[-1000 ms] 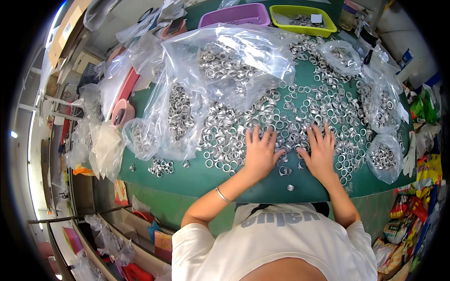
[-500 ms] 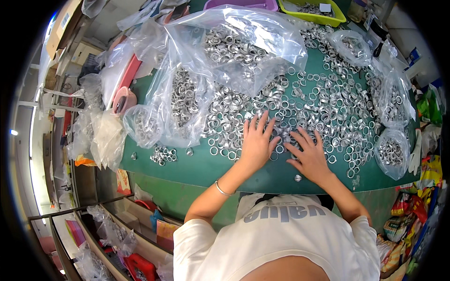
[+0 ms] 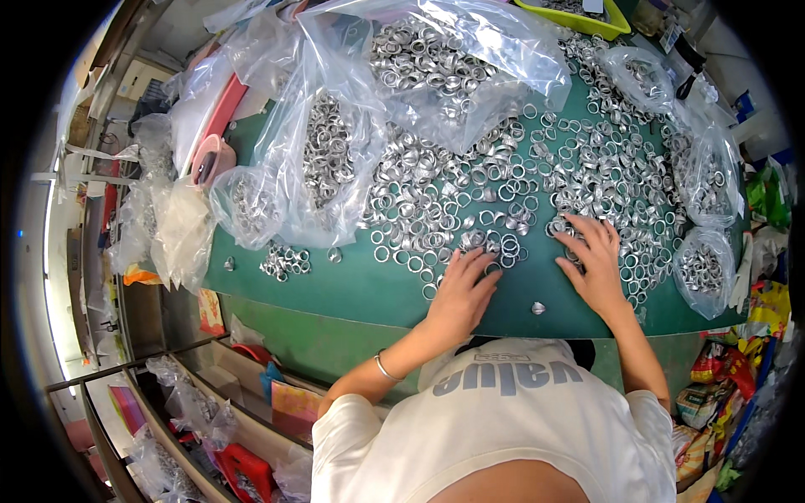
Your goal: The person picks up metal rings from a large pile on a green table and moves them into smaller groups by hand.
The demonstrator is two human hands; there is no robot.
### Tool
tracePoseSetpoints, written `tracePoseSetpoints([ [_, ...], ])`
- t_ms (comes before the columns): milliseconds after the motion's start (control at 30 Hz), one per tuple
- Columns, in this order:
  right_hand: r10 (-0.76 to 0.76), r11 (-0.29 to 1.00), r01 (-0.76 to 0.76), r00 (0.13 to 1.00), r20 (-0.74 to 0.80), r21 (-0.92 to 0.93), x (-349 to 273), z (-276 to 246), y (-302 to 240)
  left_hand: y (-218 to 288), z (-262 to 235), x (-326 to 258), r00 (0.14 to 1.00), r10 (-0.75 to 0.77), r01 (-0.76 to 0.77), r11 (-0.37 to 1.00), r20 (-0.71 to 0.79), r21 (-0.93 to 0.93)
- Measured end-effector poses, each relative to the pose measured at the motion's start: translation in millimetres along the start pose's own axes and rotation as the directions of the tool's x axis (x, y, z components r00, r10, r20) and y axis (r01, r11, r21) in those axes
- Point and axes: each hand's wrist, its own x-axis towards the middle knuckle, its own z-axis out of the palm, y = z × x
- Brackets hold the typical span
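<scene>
Fingers of the left hand [image 3: 464,289] lie spread and flat on the green bench [image 3: 352,289], their tips touching the near edge of a wide scatter of loose silver metal rings [image 3: 470,193]. Fingers of the right hand [image 3: 594,264] are also apart, pressed palm-down over rings at the edge of the same scatter; neither hand looks clamped on any single ring, though whether one is pinched beneath a palm cannot be told. One stray ring [image 3: 538,308] lies on bare bench between the hands, near the front edge. A thin bracelet [image 3: 384,369] circles the left wrist.

Further out, the loose rings cover most of the bench's middle and right. A small separate cluster of rings [image 3: 283,260] sits to the left, apart from the main spread. Clear plastic bags [image 3: 436,59] holding more rings lie at the back and left, and smaller filled bags [image 3: 703,268] line the right edge. A yellow-green tray [image 3: 616,25] stands at the far end.

Judging by the large loose scatter against the one small cluster set aside, the sorting looks early, with most rings still unhandled.
</scene>
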Motion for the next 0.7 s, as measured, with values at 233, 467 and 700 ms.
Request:
tracePoseSetpoints([
  [233,0.074,0.994,-0.087,0.981,-0.180,-0.068,85.2,34.1,-11.9,-17.0,-3.3,47.6,0.969,-0.052,0.081,0.990,-0.243,0.113],
  [467,0.073,0.995,-0.076,0.996,-0.050,-0.070,95.9,54.4,-5.2,-38.7,16.2,109.5,0.982,-0.070,0.124,0.940,-0.174,0.318],
  [700,0.421,0.796,-0.298,0.898,-0.128,0.527,66.3,22.6,30.4,-40.3,14.6,119.8,0.991,-0.107,0.128,0.947,-0.086,0.296],
])
